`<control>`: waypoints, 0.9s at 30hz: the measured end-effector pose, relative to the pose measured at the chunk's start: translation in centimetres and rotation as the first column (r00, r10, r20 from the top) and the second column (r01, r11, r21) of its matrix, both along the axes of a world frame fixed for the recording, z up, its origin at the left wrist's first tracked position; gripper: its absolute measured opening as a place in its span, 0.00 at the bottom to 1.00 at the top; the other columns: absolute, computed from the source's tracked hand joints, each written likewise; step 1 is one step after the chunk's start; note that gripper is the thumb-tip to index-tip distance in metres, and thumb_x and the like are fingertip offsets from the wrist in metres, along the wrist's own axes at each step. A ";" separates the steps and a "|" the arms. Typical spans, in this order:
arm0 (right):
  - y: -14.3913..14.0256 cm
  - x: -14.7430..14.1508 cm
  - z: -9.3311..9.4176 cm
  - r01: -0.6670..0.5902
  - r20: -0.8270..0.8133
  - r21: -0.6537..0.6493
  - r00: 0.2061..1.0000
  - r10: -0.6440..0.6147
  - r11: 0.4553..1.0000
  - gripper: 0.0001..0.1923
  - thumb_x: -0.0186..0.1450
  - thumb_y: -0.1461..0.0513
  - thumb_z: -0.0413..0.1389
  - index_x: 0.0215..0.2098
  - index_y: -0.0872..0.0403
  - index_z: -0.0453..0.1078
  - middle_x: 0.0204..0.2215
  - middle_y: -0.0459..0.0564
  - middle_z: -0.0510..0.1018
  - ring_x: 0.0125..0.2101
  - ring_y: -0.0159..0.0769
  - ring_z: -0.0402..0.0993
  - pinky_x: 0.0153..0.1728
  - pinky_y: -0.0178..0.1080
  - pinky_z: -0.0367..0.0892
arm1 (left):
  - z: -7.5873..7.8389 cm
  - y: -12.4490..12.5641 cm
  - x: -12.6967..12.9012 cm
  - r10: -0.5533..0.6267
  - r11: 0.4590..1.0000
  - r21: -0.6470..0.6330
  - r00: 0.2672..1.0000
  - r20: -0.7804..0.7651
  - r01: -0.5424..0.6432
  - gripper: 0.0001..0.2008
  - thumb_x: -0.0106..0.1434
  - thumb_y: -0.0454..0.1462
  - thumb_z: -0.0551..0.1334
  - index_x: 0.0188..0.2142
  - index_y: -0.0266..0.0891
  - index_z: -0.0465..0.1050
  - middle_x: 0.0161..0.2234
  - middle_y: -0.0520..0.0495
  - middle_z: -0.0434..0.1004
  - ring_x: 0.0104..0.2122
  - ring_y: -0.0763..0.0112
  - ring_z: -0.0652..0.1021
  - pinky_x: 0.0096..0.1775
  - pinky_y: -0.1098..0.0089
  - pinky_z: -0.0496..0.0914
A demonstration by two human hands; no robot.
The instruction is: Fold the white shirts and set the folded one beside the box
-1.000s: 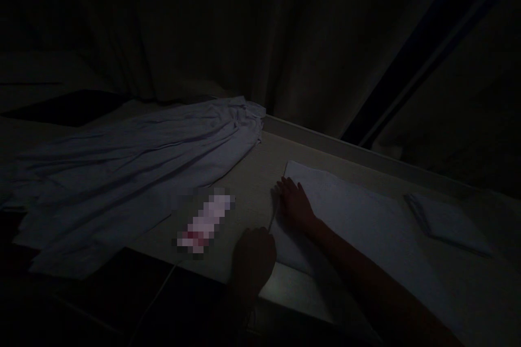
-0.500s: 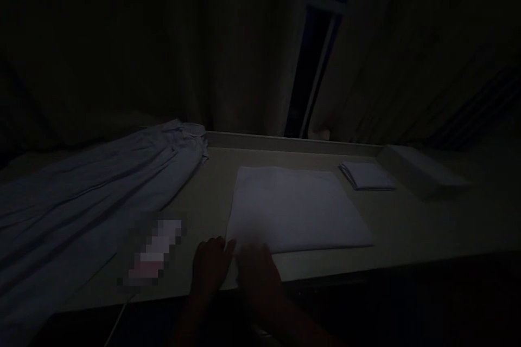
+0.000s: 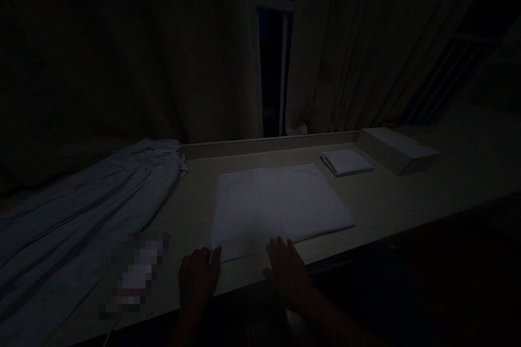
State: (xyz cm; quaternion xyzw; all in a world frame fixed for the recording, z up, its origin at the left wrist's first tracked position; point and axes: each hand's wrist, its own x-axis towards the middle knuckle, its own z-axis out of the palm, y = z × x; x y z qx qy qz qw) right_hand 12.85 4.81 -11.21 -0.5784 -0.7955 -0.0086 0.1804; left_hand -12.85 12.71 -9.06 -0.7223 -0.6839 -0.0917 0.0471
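Counted: one large folded towel (image 3: 277, 206), one small folded cloth (image 3: 347, 162), one flat box (image 3: 396, 150), one crumpled sheet (image 3: 81, 211).

Towel lay flat on counter (image 3: 407, 195), its near edge close to counter's front lip; bare counter lay right of towel.

Left hand (image 3: 198, 277) rested flat at towel's near-left corner, fingers spread, gripping nothing. Right hand (image 3: 286, 268) lay open, palm down, on towel's near edge.

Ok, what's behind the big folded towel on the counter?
Behind the big folded towel sits a smaller folded cloth to the right, then the counter's raised back edge and curtains parted over a dark window. What lies under the towel is covered.
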 end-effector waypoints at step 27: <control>-2.4 19.3 -0.9 0.530 0.100 0.039 0.842 -0.531 0.847 0.33 0.72 0.49 0.36 0.64 0.63 0.58 0.64 0.63 0.58 0.66 0.52 0.47 0.62 0.58 0.45 | 1.7 0.2 0.5 0.014 0.994 -0.111 0.997 0.073 -0.005 0.21 0.63 0.49 0.47 0.28 0.40 0.72 0.31 0.38 0.76 0.34 0.54 0.74 0.39 0.59 0.63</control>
